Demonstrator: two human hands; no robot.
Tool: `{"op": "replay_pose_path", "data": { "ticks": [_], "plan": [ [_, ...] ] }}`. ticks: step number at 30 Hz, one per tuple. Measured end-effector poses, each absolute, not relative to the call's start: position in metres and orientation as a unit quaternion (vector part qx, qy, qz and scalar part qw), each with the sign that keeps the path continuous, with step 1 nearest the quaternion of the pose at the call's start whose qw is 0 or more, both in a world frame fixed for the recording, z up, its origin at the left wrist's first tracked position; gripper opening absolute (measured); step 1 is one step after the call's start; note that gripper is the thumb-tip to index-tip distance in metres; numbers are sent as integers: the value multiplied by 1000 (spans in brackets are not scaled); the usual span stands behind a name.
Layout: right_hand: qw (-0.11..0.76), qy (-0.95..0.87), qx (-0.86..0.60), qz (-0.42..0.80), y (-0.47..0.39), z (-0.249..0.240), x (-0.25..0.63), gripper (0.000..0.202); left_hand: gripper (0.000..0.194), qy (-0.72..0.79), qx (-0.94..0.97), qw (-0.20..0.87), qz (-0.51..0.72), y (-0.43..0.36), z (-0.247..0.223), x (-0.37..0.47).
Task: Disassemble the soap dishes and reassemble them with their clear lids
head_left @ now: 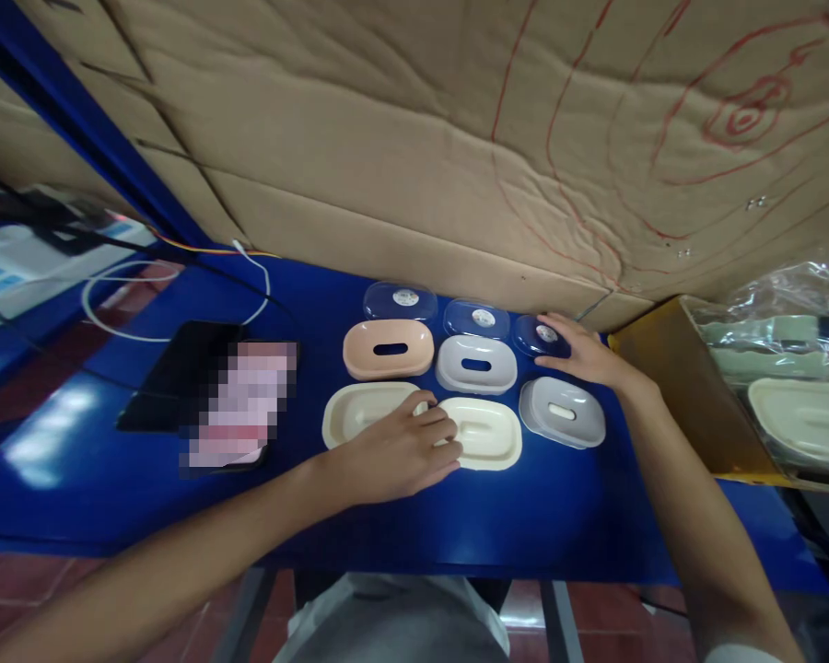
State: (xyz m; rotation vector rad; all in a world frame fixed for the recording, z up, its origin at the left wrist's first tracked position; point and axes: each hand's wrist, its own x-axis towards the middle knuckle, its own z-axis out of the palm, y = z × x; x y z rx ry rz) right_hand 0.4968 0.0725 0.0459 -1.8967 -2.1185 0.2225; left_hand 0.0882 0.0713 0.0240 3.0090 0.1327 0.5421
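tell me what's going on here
At the blue table, a person's left hand is at the left end of a cream tray, beside another cream tray. The right hand has its fingers around the right end of a clear lid. A peach tray, two pale grey trays and two more clear lids are laid out nearby.

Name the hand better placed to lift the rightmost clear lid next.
Probably the right hand: it is at that clear lid, while the left hand is down at the cream trays.
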Motion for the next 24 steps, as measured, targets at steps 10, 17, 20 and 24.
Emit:
{"op": "replay_pose_path", "data": {
  "ticks": [10, 17, 20, 24],
  "plan": [
    [111, -727, -678, -9, -96, 37, 449, 63, 13, 37, 984, 45, 170, 63, 26, 86],
    [115, -745, -656, -31, -105, 10, 456, 58, 11, 42, 983, 45, 171, 63, 29, 88],
    [127, -752, -647, 7, -120, 17, 460, 58, 9, 45, 982, 44, 180, 64, 31, 87],
    [136, -733, -666, 30, -123, 31, 465, 55, 10, 40, 983, 39, 172, 64, 30, 86]
  ]
}}
